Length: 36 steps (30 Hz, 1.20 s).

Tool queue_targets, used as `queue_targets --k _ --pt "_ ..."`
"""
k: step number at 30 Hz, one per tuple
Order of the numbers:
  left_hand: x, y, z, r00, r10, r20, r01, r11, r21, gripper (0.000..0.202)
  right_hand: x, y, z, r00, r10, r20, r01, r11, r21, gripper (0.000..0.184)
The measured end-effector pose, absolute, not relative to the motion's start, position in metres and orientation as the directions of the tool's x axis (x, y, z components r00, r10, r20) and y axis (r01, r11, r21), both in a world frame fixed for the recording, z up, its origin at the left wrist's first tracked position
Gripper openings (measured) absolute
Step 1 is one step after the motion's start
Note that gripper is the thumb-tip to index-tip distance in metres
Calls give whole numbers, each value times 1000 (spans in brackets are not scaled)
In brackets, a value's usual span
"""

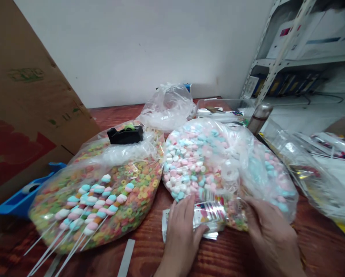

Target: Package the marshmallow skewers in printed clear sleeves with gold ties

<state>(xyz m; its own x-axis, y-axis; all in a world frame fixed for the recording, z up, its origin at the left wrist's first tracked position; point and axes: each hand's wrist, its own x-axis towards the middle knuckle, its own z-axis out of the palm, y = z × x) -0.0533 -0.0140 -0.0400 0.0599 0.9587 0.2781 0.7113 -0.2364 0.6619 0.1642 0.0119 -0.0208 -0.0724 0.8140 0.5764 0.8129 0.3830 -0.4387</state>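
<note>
My left hand (181, 225) lies with fingers stretched and thumb apart on a stack of clear printed plastic bags (208, 213) at the front of the table. My right hand (269, 227), a little blurred, pinches the edge of a small clear plastic bag (238, 216) with coloured cereal rings showing at it. Just behind both hands rests a large clear bag of pastel marshmallows (186, 154), with a roll of clear tape (230, 172) on it. To the left, several marshmallow skewers (88, 204) on white sticks lie across a large bag of cereal rings (137, 192).
A black tape dispenser (125, 135) sits on the cereal bags. At far left are a blue tape dispenser (30, 192) and a tall cardboard box (30, 96). A metal flask (259, 118) and a clear tray (224, 105) stand behind; metal shelving (279, 63) rises at right.
</note>
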Motion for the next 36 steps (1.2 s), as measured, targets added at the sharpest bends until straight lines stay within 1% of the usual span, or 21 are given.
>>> queue_targets --k 1,2,3,4,5,6,7,8,9,11,13,14,15,17,18,23,27,29,32,34,36 --pt "-47 -19 -41 31 959 281 629 -238 740 51 170 9 -14 6 839 543 802 321 -504 16" --pt "-38 -23 -41 20 972 235 500 -213 839 38 174 5 -9 64 859 508 778 276 -565 16" --pt "-29 -27 -40 51 991 126 319 -136 938 29 176 1 -5 93 874 477 745 257 -616 15" --pt "-18 -29 -38 128 992 -23 95 11 995 30 176 -3 -2 100 885 454 707 258 -659 14" --pt "-8 -30 -35 220 962 -163 -152 198 968 41 175 -7 0 81 894 441 662 282 -694 14" --pt "1 -30 -31 290 925 -246 -378 347 858 53 173 -10 0 46 899 436 610 320 -725 13" --pt "9 -28 -27 315 909 -274 -565 411 715 61 171 -13 -1 5 905 426 557 351 -753 13" --pt "15 -24 -22 292 913 -284 -696 407 592 58 169 -16 -3 -31 912 408 508 366 -780 14" --pt "18 -21 -18 240 925 -296 -776 366 514 48 167 -18 -4 -46 926 374 461 351 -815 16" --pt "20 -16 -11 122 932 -341 -830 284 480 25 163 -21 -8 -8 967 254 336 242 -910 27" --pt "20 -14 -7 37 919 -392 -808 259 529 16 159 -22 -11 31 996 89 138 84 -987 42" --pt "20 -15 -7 8 913 -407 -786 257 562 17 157 -22 -13 27 999 18 36 17 -999 41" --pt "21 -16 -6 -23 910 -413 -763 251 596 18 155 -22 -14 8 999 -34 -34 -33 -999 35" --pt "22 -19 -6 -85 910 -406 -720 225 656 20 151 -23 -16 -31 997 -76 -46 -77 -996 21" --pt "23 -20 -7 -117 908 -402 -707 208 676 21 150 -24 -17 -45 996 -78 -3 -79 -997 22" --pt "20 -20 -11 -217 859 -464 -698 196 689 28 146 -29 -24 -94 995 -31 260 -6 -966 32" --pt "18 -18 -19 -137 839 -526 -784 233 575 31 144 -32 -24 -47 998 41 370 56 -928 39" --pt "18 -16 -22 -104 838 -535 -831 223 509 30 146 -35 -20 21 993 115 376 99 -921 37" --pt "17 -13 -22 -107 826 -553 -878 182 442 30 149 -39 -12 105 952 287 401 223 -889 32" --pt "17 -11 -21 -109 816 -568 -885 181 430 29 149 -40 -9 85 911 403 461 323 -827 32" --pt "16 -11 -21 -104 814 -571 -878 195 438 27 147 -41 -9 40 881 471 512 387 -767 31"
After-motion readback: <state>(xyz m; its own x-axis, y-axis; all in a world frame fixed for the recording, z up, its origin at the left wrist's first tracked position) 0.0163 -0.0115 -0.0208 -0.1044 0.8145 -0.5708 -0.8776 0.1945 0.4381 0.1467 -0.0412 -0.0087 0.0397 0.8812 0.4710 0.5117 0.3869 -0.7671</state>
